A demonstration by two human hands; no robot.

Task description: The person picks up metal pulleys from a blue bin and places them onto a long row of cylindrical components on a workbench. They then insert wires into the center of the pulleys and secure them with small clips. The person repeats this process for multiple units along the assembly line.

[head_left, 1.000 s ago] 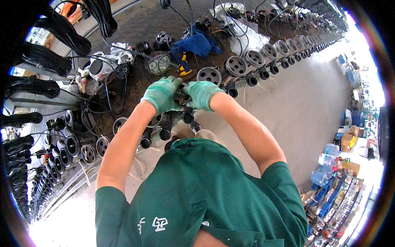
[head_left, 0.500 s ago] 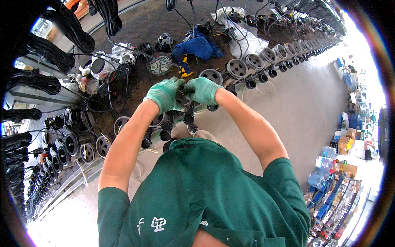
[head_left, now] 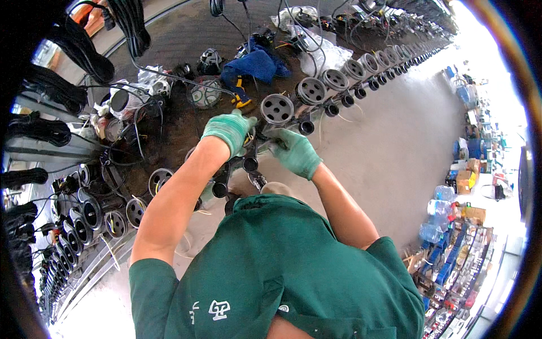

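Note:
My left hand [head_left: 230, 131], in a green glove, is closed over the top of a grey housing whose black tube [head_left: 250, 164] points toward me. A bit of yellowish wire shows by its fingertips; what the fingers grip is mostly hidden. To the right, my gloved right hand [head_left: 296, 151] has its fingers bent together beside a small dark part, and its grip is too small to make out. Just beyond my hands lies a yellow-and-black hand tool [head_left: 241, 100]. A grey round housing with holes [head_left: 277, 108] stands to the right of my left hand.
Similar housings [head_left: 336, 80] with black tubes run in a row to both sides. A blue cloth [head_left: 248, 69], a clear plastic bag [head_left: 324, 51] and loose parts lie on the dark bench. Black cable bundles [head_left: 130, 28] hang at left; shelves with bottles [head_left: 432, 231] stand far right.
My hands have come apart: the right has drawn back to the right and nearer to me, while the left stays over the housing. The whole view has shifted slightly.

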